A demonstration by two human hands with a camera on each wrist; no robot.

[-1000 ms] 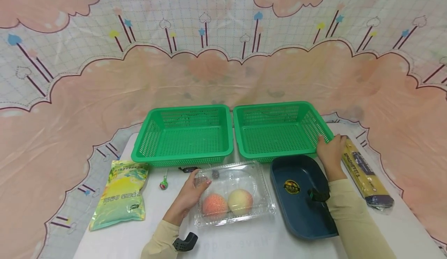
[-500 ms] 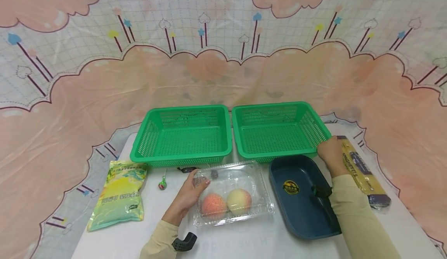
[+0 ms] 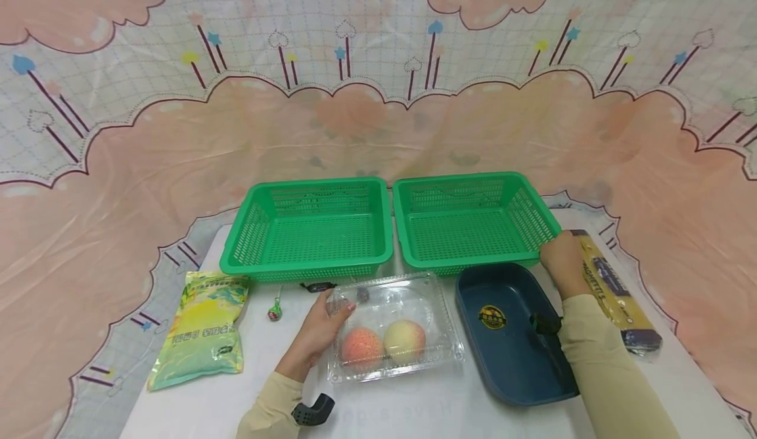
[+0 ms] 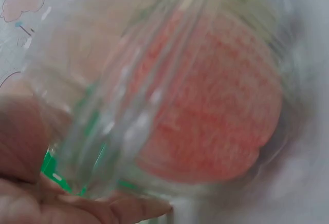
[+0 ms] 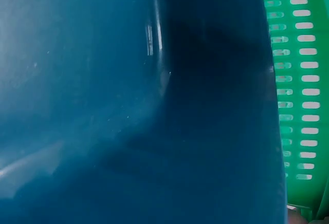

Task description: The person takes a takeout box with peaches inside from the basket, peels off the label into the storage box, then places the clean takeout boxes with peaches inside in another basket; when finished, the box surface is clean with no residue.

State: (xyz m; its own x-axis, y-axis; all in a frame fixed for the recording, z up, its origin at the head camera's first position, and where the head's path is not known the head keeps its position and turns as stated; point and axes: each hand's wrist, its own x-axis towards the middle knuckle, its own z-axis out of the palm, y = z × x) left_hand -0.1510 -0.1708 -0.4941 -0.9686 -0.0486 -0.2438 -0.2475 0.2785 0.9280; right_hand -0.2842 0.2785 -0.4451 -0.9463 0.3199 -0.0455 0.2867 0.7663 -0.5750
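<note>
In the head view my left hand point(image 3: 322, 327) holds the left side of a clear plastic fruit box point(image 3: 437, 353), thumb over its lid. Two peaches, one red point(image 3: 362, 349) and one pale yellow point(image 3: 405, 342), show inside; the left wrist view has the red peach point(image 4: 216, 106) close up. My right hand point(image 3: 564, 265), fingers curled and mostly hidden, grips the front right corner of the right green basket point(image 3: 467, 261). Beneath that wrist lies a dark blue tray point(image 3: 508, 360) with a round label, which fills much of the right wrist view.
Another green basket point(image 3: 307, 271) stands at the left. A yellow-green bag point(image 3: 201, 334) lies far left, near a lollipop point(image 3: 275, 311) and a small dark wrapped item point(image 3: 319, 287). A spaghetti pack point(image 3: 618, 294) lies along the right side, partly behind the right hand.
My right hand has turned, its thumb and fingers now tucked out of sight at the basket corner. The left hand and the fruit box stay put; the head view shifts slightly.
</note>
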